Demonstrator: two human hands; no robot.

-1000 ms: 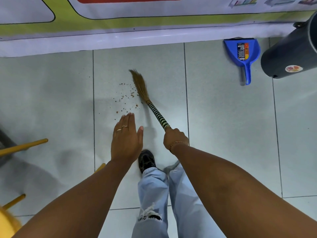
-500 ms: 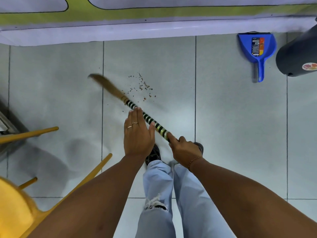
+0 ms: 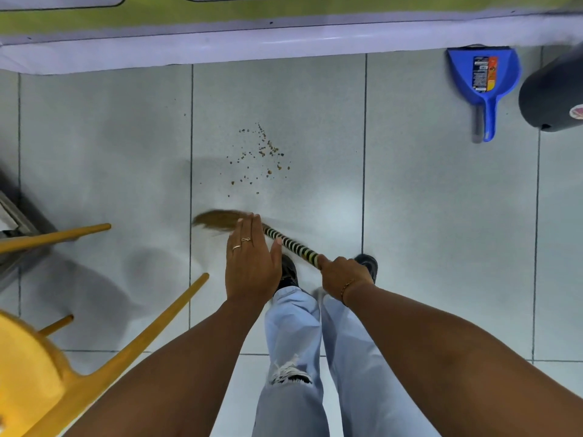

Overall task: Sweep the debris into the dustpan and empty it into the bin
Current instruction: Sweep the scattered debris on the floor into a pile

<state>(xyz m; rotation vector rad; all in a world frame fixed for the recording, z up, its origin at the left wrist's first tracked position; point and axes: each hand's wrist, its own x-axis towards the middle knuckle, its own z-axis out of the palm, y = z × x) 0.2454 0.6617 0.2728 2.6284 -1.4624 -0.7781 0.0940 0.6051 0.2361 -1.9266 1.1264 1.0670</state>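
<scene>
Small brown debris (image 3: 262,154) lies scattered on the grey tiled floor ahead of my feet. My right hand (image 3: 342,274) is shut on the striped handle of a short broom (image 3: 288,242). Its brown bristles (image 3: 216,219) are blurred, low on the floor to the left, nearer to me than the debris. My left hand (image 3: 252,263) hovers flat and open above the handle, holding nothing. A blue dustpan (image 3: 482,80) lies at the far right by the wall, handle towards me. Beside it stands a dark bin (image 3: 552,99), partly cut off by the frame edge.
A yellow chair (image 3: 41,361) with slanted wooden legs stands at the lower left, one leg (image 3: 55,236) reaching over the floor. A white wall base with a green band (image 3: 252,42) runs along the far side. My feet (image 3: 366,264) are just behind the broom.
The broom head has swung back towards me and lower, now sitting nearer than the debris. The view has shifted, so debris, dustpan and bin sit further away in the frame.
</scene>
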